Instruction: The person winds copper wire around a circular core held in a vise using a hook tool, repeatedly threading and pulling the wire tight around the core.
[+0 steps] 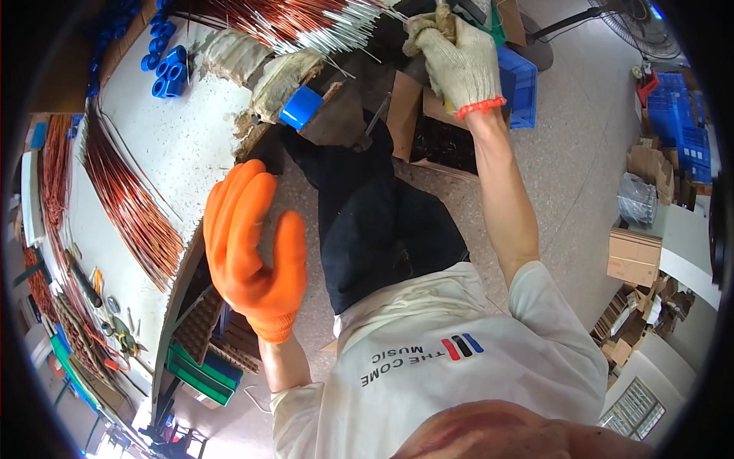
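My left hand (252, 245), in an orange coated glove, is held beside the worktable's edge. Its fingers are stretched out and the thumb stands apart, with nothing in it. At the upper right, my right hand (462, 65), in an off-white knit glove with a red cuff, is closed around a dull rod-like handle (443, 19); its far end is out of view. Left of that hand, a bundle of copper-coloured wires with bare silvery ends (336, 34) lies across the table. Below the wires, a blue ring (302, 107) sits by a crusted, wrapped block (287, 76) at the table edge.
More blue rings (170, 73) and a second copper wire bundle (130, 191) rest on the white worktable (153, 126). Pliers (122, 336) lie further down. An open cardboard box (405, 115) and a blue crate (520, 84) stand on the floor, with a fan (642, 30) behind.
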Demonstrator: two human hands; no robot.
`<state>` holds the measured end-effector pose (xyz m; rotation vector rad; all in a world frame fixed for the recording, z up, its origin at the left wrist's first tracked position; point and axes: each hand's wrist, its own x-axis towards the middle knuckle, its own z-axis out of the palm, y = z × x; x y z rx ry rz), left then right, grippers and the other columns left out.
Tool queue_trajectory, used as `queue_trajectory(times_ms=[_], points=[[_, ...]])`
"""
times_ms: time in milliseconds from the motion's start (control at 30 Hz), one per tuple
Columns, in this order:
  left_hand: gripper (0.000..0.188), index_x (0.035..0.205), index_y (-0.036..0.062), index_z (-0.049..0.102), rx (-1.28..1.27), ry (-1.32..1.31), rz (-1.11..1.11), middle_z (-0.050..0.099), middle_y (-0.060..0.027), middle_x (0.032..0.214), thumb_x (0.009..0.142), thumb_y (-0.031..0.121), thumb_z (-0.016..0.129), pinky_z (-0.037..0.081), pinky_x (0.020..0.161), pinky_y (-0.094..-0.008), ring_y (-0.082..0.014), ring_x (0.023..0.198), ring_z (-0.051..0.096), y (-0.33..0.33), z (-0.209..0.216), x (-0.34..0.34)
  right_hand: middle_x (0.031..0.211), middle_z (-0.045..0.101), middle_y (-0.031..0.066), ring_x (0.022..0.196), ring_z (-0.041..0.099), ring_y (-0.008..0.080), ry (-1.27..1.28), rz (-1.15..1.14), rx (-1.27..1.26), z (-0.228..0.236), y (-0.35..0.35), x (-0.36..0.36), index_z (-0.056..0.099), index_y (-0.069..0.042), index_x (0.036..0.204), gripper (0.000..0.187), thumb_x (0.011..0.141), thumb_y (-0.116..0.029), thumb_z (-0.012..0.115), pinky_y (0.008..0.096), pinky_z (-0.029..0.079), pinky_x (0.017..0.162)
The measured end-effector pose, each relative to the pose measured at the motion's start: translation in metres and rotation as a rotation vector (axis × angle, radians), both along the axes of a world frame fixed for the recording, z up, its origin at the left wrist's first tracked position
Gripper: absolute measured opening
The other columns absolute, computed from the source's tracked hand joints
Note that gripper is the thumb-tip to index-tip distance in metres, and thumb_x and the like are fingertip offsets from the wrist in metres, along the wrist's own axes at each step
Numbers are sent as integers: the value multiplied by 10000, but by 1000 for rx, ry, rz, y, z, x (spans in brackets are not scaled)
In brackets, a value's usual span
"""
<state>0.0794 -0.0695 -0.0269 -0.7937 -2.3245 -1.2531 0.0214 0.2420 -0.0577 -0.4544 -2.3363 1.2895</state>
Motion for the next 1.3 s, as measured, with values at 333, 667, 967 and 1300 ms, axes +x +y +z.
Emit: queue_trajectory(times_ms=[333, 667, 967, 1300], points=[[382, 1216, -62, 688, -18, -88, -19, 709, -218, 1240, 835, -45, 692, 421, 1119, -469, -374, 1210, 651, 2, 3, 14, 732, 720, 64, 433, 514, 76, 95, -197, -141, -12, 31, 5, 756, -36, 1013, 178, 943, -182, 684, 265, 378, 390], [392, 1172, -14, 704, -68, -131, 14, 722, -193, 1188, 781, 1, 734, 437, 1086, -536, -398, 1148, 669, 5, -7, 15, 791, 719, 94, 433, 482, 79, 36, -162, -429, -6, 46, -23, 731, -59, 977, 208, 956, -263, 700, 259, 391, 407], [361, 1192, -64, 706, -79, -174, -14, 731, -201, 1188, 834, -31, 677, 421, 1118, -473, -371, 1193, 664, 7, -16, 19, 758, 717, 67, 449, 504, 49, -31, 18, -500, -1, 9, 26, 757, -26, 1044, 202, 936, -173, 672, 229, 376, 407], [405, 1235, -64, 700, -57, -187, -41, 724, -197, 1219, 833, -68, 650, 443, 1093, -431, -336, 1195, 658, 19, -10, 28, 686, 649, 18, 421, 513, 89, -61, -147, -409, 22, 17, 42, 712, -2, 944, 167, 901, -153, 652, 255, 387, 411]])
